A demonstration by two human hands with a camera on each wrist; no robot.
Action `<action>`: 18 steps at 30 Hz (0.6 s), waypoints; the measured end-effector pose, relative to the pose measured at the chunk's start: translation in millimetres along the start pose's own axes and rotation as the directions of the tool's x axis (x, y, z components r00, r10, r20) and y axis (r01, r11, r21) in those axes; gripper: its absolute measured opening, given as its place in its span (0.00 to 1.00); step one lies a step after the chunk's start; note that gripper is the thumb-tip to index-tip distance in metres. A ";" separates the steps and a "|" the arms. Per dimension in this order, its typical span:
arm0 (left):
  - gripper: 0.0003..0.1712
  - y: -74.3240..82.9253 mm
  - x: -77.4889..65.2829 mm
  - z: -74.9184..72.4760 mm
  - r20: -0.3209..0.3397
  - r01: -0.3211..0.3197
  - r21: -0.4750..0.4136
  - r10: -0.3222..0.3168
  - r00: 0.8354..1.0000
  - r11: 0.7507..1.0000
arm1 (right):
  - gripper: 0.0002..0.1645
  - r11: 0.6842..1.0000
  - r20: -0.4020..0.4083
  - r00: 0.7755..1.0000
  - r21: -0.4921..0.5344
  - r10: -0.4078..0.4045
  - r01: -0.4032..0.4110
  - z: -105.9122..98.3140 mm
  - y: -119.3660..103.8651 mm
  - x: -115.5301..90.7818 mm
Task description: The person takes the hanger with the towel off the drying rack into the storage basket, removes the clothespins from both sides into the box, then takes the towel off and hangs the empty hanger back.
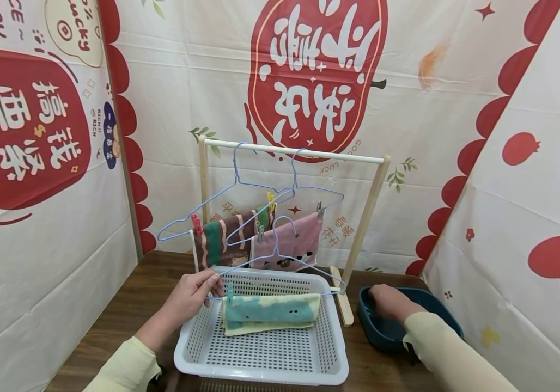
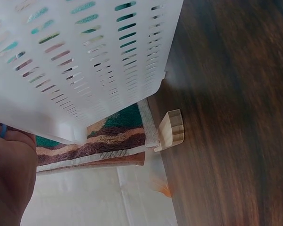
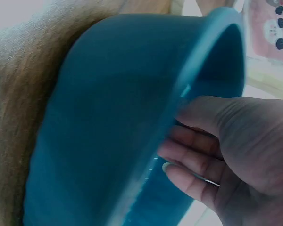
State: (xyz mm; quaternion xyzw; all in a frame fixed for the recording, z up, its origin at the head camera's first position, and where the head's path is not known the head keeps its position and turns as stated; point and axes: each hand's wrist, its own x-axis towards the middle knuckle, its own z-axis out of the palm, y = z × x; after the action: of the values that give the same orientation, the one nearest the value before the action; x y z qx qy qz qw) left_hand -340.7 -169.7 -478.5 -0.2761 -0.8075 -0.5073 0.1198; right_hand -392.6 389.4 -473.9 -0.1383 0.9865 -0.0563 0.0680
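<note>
My left hand (image 1: 194,296) grips the left end of a light blue wire hanger (image 1: 276,253) above a white basket. A yellow and teal cloth (image 1: 270,314) hangs folded along the hanger's lower bar. One teal clothespin (image 1: 230,292) clips the cloth at its left end. My right hand (image 1: 394,304) reaches over the rim into a dark teal basin (image 1: 449,313). In the right wrist view its thumb and loosely bent fingers (image 3: 193,162) are inside the basin, with nothing visible between them.
The white perforated basket (image 1: 260,375) stands on the brown wooden table (image 1: 113,337). Behind it is a wooden rack (image 1: 365,218) with two blue hangers, bearing a brown-green striped cloth (image 1: 226,239) and a pink cloth (image 1: 292,239) on clothespins. One rack foot (image 1: 344,310) lies between basket and basin.
</note>
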 end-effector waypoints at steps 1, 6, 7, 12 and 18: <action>0.14 0.3 -0.1 -0.4 0.000 0.000 0.000 0.000 1.000 1.000 | 0.09 1.000 0.002 1.000 -0.003 -0.002 0.002 -2.7 -1.5 -0.4; 0.14 0.0 0.0 -0.9 -0.002 -0.003 -0.001 0.003 1.000 1.000 | 0.08 1.000 -0.028 0.999 -0.007 -0.023 0.023 -14.4 -6.4 -2.4; 0.14 0.3 -0.1 -1.0 -0.001 -0.001 -0.002 0.001 1.000 1.000 | 0.07 1.000 -0.042 0.999 0.001 -0.022 0.022 -16.9 -8.1 -3.1; 0.13 1.6 -0.6 -1.2 0.000 0.007 -0.004 -0.007 1.000 1.000 | 0.06 0.997 -0.118 0.993 0.069 -0.010 0.019 -32.2 -21.1 -11.4; 0.13 1.3 -0.4 -1.0 -0.002 0.008 -0.001 -0.008 1.000 1.000 | 0.03 0.993 -0.207 0.978 0.120 0.017 0.009 -50.5 -40.5 -21.7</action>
State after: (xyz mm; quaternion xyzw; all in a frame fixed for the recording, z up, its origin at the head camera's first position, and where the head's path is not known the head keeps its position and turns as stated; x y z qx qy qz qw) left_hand -339.7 -170.2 -477.2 -0.2726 -0.8081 -0.5086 0.1184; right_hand -368.7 361.4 -416.4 -0.1253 0.9832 -0.1298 -0.0272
